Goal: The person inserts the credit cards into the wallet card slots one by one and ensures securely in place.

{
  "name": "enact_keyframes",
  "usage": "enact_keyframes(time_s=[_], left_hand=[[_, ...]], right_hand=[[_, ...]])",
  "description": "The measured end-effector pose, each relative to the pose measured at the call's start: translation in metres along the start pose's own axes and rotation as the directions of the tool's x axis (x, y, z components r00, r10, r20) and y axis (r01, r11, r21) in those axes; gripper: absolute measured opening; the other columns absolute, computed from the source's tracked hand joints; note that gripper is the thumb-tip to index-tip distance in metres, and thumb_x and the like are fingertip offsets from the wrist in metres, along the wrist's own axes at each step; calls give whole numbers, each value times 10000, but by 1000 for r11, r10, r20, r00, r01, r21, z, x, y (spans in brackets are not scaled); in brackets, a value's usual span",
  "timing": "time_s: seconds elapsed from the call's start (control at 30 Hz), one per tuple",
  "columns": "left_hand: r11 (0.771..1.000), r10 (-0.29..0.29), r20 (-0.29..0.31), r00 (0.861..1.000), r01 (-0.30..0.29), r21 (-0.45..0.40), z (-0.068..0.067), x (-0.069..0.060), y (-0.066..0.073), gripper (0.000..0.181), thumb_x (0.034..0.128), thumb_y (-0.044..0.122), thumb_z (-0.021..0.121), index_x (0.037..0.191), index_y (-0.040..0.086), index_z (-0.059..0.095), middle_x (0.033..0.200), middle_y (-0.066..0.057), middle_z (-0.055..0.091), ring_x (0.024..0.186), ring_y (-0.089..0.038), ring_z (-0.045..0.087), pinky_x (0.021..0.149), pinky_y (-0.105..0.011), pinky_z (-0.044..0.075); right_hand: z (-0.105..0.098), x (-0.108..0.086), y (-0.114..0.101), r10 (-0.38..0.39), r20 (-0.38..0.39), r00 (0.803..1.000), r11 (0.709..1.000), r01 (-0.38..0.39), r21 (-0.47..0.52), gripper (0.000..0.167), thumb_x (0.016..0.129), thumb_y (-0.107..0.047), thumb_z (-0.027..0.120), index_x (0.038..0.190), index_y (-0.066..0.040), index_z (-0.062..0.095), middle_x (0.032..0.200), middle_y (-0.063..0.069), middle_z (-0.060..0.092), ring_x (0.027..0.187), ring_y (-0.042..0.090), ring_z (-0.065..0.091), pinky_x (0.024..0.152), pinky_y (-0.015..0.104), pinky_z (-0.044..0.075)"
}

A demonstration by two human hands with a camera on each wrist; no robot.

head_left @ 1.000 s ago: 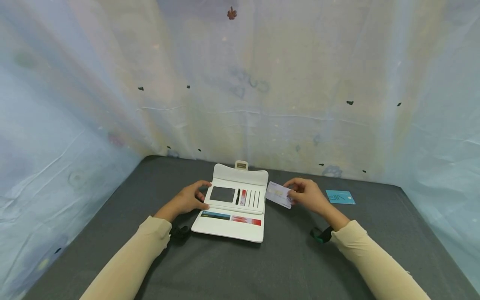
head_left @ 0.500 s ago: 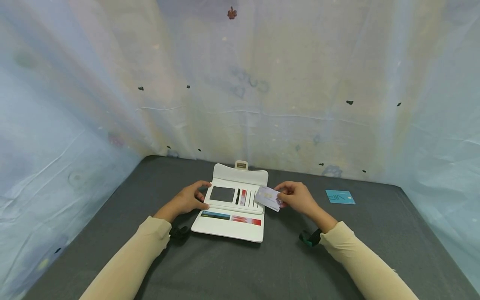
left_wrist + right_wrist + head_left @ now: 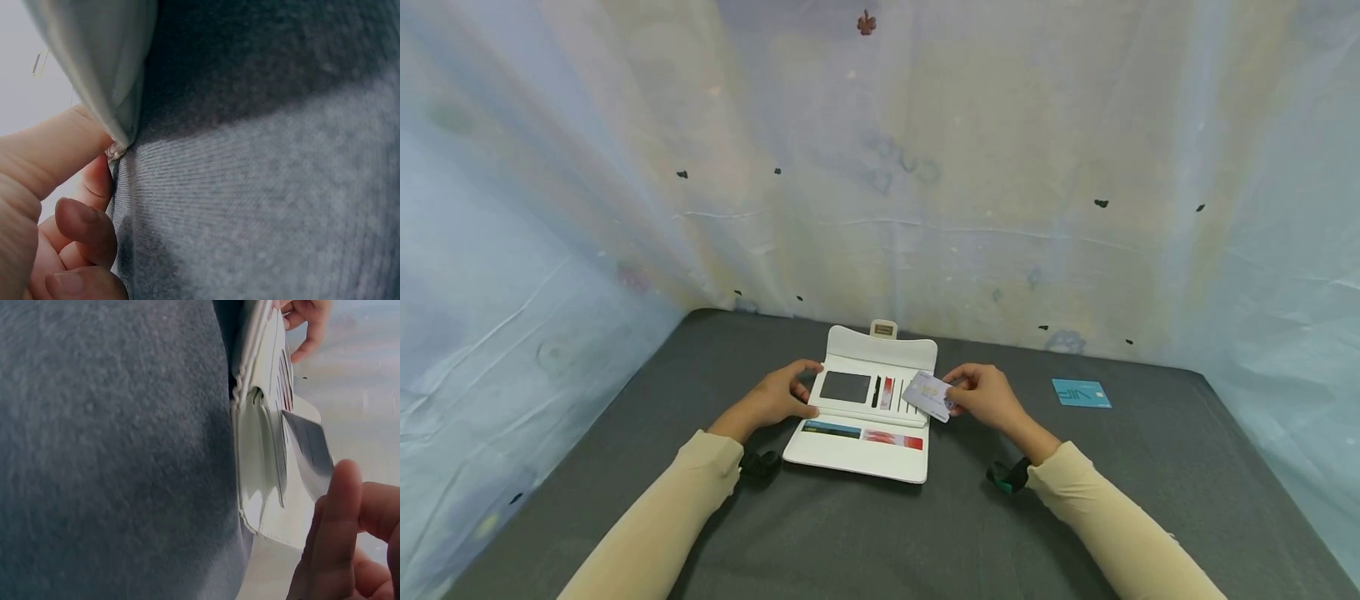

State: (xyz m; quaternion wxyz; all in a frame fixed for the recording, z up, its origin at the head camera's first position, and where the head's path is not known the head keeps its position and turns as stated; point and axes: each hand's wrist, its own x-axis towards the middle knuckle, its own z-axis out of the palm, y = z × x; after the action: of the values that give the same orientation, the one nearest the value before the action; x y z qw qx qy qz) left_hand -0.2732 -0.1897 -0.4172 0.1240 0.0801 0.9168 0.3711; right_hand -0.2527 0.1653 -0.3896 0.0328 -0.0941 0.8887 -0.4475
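A white wallet (image 3: 857, 464) lies unfolded on the dark grey table. My left hand (image 3: 772, 397) holds its left edge, thumb along the top; in the left wrist view the thumb (image 3: 56, 147) presses on the wallet's edge while the other fingers are curled. Between thumb and fingers my right hand (image 3: 991, 398) pinches a pale lilac bank card (image 3: 927, 395). That card is tilted over the slots on the wallet's right side. In the right wrist view the card's far edge (image 3: 300, 422) meets the slot panel; whether it is inside a slot I cannot tell.
A teal card (image 3: 1081, 393) lies on the table at the right. Inside the wallet sit a dark blue card (image 3: 831, 429), a red and white card (image 3: 892, 439) and another narrow red and white one (image 3: 887, 393). A pale curtain (image 3: 985, 167) hangs behind the table.
My right hand has moved left with the lilac card, from beside the wallet to over its right-hand slots. The left hand and the wallet have stayed in place.
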Motion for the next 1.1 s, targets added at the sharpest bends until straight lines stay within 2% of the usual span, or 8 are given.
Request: enact_keyframes(time_s=[0.17,0.43,0.73,0.93,1.1], left_hand=[[1000,-1,5,1000,1,-1,0,1,0,775,745,196,840,1409,258,445,904,-50,610,791,-201,536,722,-352,422],[1000,8,6,1000,-8,1,0,1,0,781,749,187,837,1418,237,437,903,-56,611,779,-199,537,710,-345,424],[1000,7,6,1000,-7,-2,-1,1,-1,776,745,186,840,1411,232,443,895,-52,613,775,-192,538,703,-339,428],[1000,-4,9,1000,4,3,-2,1,-1,782,746,193,839,1416,243,439,903,-51,614,787,-196,542,712,-343,428],[1000,1,6,1000,-1,8,0,1,1,783,746,198,840,1417,244,439,905,-50,615,788,-194,544,716,-348,432]], right_hand=[[1,-1,-2,6,0,1000,1000,-6,-3,190,874,-39,629,1050,8,683,670,65,671,633,316,680,563,340,545],[4,-2,-2,-3,3,1000,999,3,41,191,868,-10,623,1040,44,688,677,89,674,601,286,679,594,397,571],[8,-1,5,14,32,999,997,-16,72,177,879,-12,628,1031,51,694,690,94,675,572,202,666,580,316,565],[8,-3,3,-33,72,997,998,28,65,174,882,3,628,1023,59,714,734,121,700,587,237,673,583,349,572],[9,-2,0,-46,91,995,998,41,55,182,886,0,627,1031,59,720,808,140,724,586,191,673,593,361,576]])
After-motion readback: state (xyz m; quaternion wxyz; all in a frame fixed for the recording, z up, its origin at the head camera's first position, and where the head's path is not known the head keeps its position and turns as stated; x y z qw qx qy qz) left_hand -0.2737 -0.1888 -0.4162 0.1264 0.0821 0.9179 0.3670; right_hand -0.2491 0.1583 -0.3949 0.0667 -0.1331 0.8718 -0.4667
